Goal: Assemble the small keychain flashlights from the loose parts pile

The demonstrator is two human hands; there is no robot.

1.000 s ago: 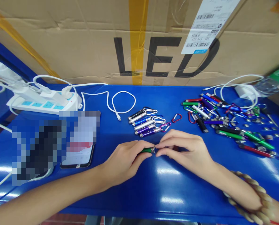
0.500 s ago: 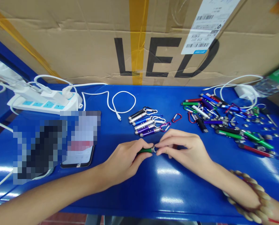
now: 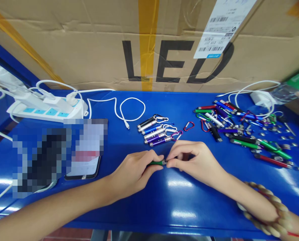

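My left hand [image 3: 136,167] pinches a small green keychain flashlight [image 3: 156,163] between thumb and fingers, its silver end facing right. At that end my right hand [image 3: 193,155] closes thumb and forefinger on the metal tip, which the fingertips mostly cover. Just beyond my hands lies a row of finished-looking keychain flashlights [image 3: 156,134] in black, silver, blue and purple, with carabiner clips attached. A loose red carabiner clip [image 3: 189,126] lies to the right of that row.
A pile of coloured flashlight tubes [image 3: 223,112], clips and scattered button cells [image 3: 285,138] covers the right side. To the left are a phone [image 3: 86,167], a blurred dark object [image 3: 45,160] and a white power strip [image 3: 49,112] with cables. A large cardboard box [image 3: 101,50] stands behind.
My right fingertips have closed over the flashlight's metal end, where a small ring showed before. My left hand has stayed almost still.
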